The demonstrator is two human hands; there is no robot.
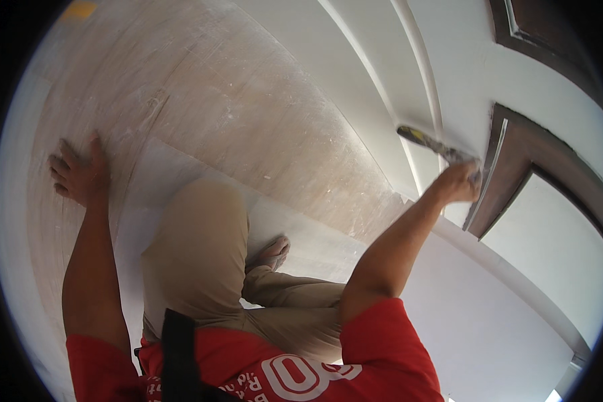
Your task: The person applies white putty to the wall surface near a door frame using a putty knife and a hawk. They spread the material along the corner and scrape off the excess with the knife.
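My left hand [80, 171] rests palm down on the dusty wood-look floor [201, 94], its fingers spread and holding nothing. Raised on the right, my right hand [459, 182] is closed on what looks like a putty knife [425, 139]. Its dark handle, with a yellow patch, points up and left away from the fingers. A pale, smeared part of the tool lies at the fingers, and its working end is mostly hidden there. Just right of this hand is a brown frame-shaped band [516, 151] on the white wall, with a thin white strip along its left edge.
A white wall with curved raised mouldings [368, 63] rises along the floor's right side. Another dark brown band [549, 33] is at upper right. My bent knee [201, 228] and a foot [271, 253] occupy the floor between my arms. Something yellow [79, 9] lies at top left.
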